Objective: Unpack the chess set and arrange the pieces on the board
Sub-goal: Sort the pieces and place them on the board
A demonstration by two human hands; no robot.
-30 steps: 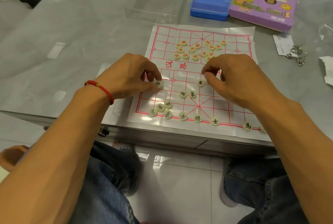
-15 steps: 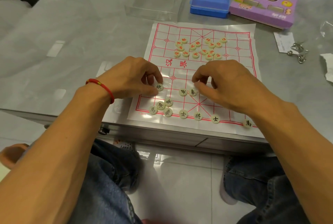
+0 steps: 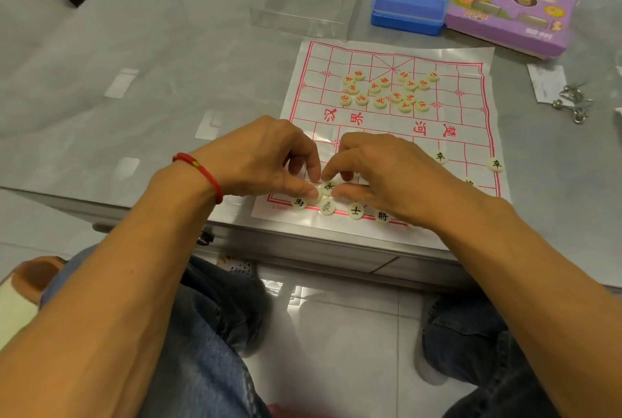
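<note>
Both hands work at the board's [image 3: 471, 57] near left corner. The right hand [image 3: 387, 175] pinches a black-marked piece [image 3: 328, 187]; the left hand [image 3: 266, 158] pinches a neighbouring piece, partly hidden. Risk: crowded fingers may nudge adjacent pieces off their intersections, or drag the thin sheet toward the desk's [image 3: 134, 47] near edge.

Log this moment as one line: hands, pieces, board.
left hand: pinching black piece | right hand: fingers at black piece | red pieces: clustered, unsorted | board: flat on table
</note>
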